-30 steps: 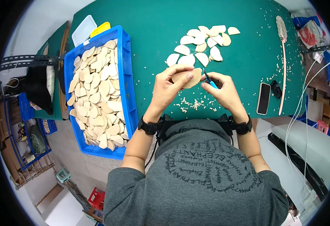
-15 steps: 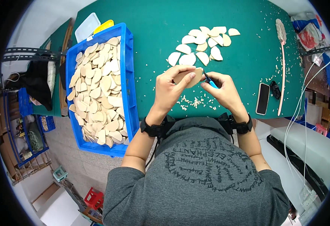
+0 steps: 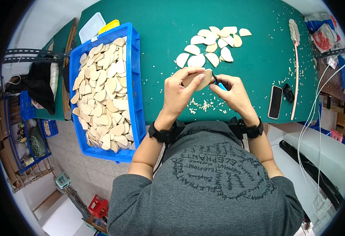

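Note:
Between its thumb and fingers, my left hand (image 3: 176,91) grips a flat beige half-round piece (image 3: 207,80) above the table. My right hand (image 3: 238,95) is closed on small blue-handled nippers (image 3: 221,85), their dark jaws up against the right edge of the piece. My palm and fingers cover part of both. Beyond my hands, several similar half-round pieces (image 3: 196,60) lie loosely spread and partly overlapping. Small pale chips (image 3: 205,106) are scattered below my hands.
A blue crate (image 3: 135,82) heaped with beige pieces stands at my left. On the green table (image 3: 164,23), a phone (image 3: 274,103), a small black object (image 3: 288,93) and a long-handled brush (image 3: 296,70) lie to the right. White cables (image 3: 312,98) hang beyond the right edge.
Both hands stay close together with the piece and the nippers, shifting only slightly. The piece appears tilted a little differently. Nothing has been put down.

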`<state>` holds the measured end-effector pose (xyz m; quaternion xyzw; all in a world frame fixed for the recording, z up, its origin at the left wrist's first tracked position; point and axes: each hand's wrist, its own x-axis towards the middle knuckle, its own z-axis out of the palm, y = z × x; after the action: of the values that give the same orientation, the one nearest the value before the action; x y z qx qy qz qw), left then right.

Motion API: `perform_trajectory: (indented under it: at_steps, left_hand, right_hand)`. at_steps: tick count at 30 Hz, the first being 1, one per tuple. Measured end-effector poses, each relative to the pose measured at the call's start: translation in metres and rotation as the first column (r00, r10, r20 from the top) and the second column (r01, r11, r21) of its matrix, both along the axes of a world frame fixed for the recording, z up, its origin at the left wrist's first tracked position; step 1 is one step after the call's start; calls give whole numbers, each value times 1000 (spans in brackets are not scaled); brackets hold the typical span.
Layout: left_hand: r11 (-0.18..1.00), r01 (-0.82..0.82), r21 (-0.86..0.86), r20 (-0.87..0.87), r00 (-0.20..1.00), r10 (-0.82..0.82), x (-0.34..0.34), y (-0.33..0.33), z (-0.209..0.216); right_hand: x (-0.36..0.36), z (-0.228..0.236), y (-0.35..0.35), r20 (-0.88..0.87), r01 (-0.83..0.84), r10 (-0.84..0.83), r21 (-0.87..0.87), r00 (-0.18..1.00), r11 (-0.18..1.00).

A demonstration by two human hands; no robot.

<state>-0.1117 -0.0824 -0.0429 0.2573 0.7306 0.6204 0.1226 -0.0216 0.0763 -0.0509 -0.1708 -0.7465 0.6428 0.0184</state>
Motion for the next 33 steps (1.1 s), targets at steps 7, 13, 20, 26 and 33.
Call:
perform_trajectory:
  at_steps: [7, 13, 20, 26, 33]
  left_hand:
    - [999, 5, -47, -27, 1000, -6, 1, 0, 0]
    - [999, 13, 48, 191, 981, -22, 0, -3, 0]
    - [990, -141, 25, 291, 948, 128, -10, -27, -1]
    - [584, -810, -49, -586, 497, 640, -82, -96, -5]
    - [793, -304, -528, -486, 874, 12, -83, 43, -135]
  right_hand:
    - [0, -8, 1, -21, 15, -13, 66, 1000, 998]
    - [0, -10, 0, -2, -1, 1, 58, 1000, 998]
    - [1, -6, 10, 50, 49, -45, -82, 998, 995]
    - [9, -12, 16, 66, 82, -75, -104, 995, 991]
    - [18, -10, 16, 83, 152, -146, -82, 986, 985]
